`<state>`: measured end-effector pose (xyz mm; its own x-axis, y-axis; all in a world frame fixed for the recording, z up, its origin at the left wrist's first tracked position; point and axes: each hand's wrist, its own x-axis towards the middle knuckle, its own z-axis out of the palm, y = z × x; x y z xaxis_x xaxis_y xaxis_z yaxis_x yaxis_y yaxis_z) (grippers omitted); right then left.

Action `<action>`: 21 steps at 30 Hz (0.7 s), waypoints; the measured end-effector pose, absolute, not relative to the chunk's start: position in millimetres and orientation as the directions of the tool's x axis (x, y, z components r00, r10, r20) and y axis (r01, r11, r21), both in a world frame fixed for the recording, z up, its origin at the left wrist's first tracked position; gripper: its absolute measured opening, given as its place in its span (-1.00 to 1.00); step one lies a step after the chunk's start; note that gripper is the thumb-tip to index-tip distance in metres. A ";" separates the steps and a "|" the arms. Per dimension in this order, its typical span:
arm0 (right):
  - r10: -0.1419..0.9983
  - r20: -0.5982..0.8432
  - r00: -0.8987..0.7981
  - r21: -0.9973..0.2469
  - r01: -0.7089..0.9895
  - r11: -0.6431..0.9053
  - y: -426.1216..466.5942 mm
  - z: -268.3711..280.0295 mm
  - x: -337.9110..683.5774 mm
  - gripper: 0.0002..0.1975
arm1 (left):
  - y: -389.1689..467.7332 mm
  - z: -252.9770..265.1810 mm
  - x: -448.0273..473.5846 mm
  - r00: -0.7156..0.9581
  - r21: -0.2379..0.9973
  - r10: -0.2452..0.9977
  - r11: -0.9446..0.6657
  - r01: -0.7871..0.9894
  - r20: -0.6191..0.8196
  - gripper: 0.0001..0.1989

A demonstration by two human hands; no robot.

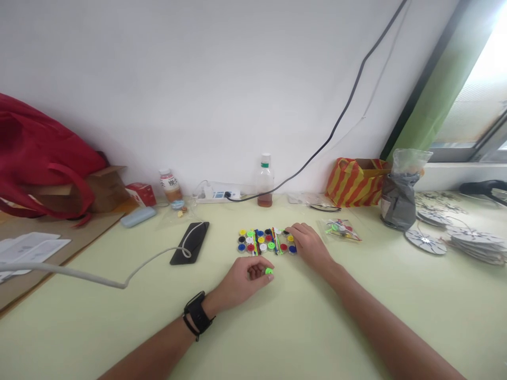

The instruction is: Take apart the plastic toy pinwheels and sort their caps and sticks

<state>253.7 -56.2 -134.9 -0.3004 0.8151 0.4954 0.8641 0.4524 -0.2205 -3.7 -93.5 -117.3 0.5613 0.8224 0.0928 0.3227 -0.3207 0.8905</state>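
Observation:
Between the thumb and index finger of my left hand (243,278) is a small bright green disc (269,271), held just above the table in front of a block of coloured discs. My right hand (310,244) reaches to the right end of that block, its fingertips on a small black disc (285,233). The block has yellow, red, white, green and blue discs in clear round holders, such as the red disc (283,247). Thin coloured sticks (276,243) lie in two bundles between groups of discs.
A black phone-like slab (190,244) with a grey cable lies left. Behind stand a bottle (265,182), a power strip (217,194) and a striped bag (354,182). A clear packet (339,230) lies right, near a grey bag (398,199) and stacked grey round plates (477,244).

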 end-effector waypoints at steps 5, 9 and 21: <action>0.810 0.507 -0.293 -0.204 0.873 0.443 -56.9 -132.0 255.2 -0.59 | -94.3 -117.3 -4.2 0.557 0.895 0.826 -0.310 0.321 0.086 -0.76; 0.803 0.523 -0.286 -0.201 0.874 0.442 -58.0 -130.1 257.1 -0.61 | -95.0 -115.9 -4.5 0.560 0.895 0.824 -0.314 0.319 0.089 -0.77; 0.746 0.662 -0.069 -0.403 0.806 0.433 -65.2 -124.8 279.5 -0.81 | -94.5 -115.8 -4.9 0.562 0.889 0.823 -0.317 0.329 0.086 -0.76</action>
